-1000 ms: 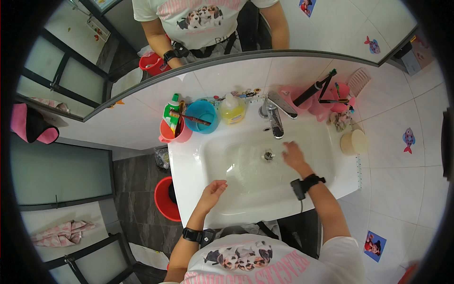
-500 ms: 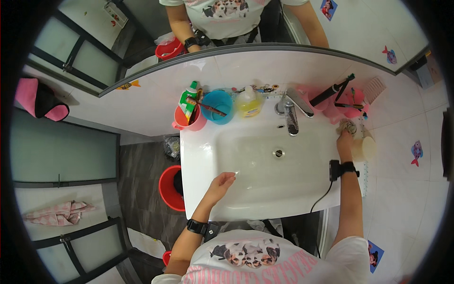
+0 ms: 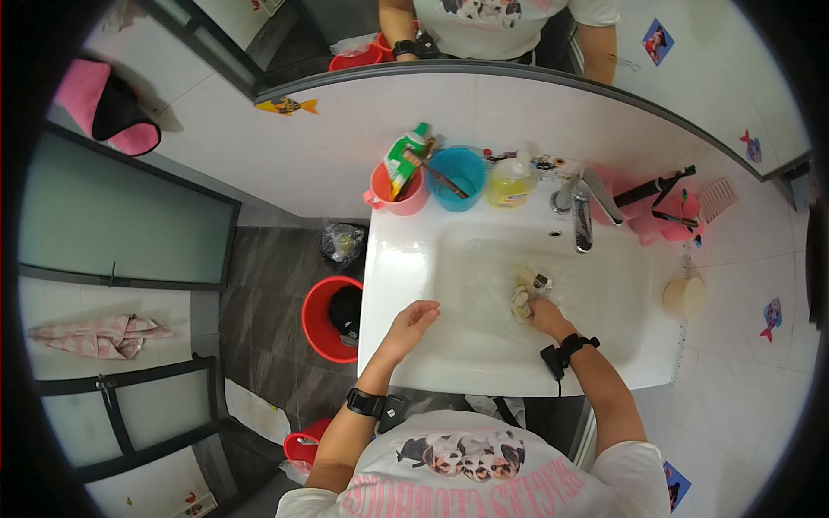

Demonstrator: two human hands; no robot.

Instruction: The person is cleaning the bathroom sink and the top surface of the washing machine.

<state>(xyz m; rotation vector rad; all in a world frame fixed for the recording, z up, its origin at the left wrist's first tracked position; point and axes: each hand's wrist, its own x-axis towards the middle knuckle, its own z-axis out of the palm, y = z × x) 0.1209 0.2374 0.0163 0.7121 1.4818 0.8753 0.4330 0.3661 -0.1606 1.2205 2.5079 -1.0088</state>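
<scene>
Here, the right hand point(image 3: 542, 312) presses a pale wet cloth point(image 3: 523, 290) against the sink point(image 3: 484, 345) basin floor, fingers closed over it. The left hand point(image 3: 413, 323) rests loosely curled on the near rim. Beyond the cloth stands the faucet point(image 3: 584, 210).

A single view, from a head-worn fisheye camera, looks steeply down from above the person's own chest onto the white sink point(image 3: 484, 363). It sits close enough that both forearms rise from the lower edge. The left hand point(image 3: 413, 321) and right hand point(image 3: 542, 312) fall near the centre. Beyond the hands, the mirror point(image 3: 518, 34) curves along the top rim; straight edges bend outward.
</scene>
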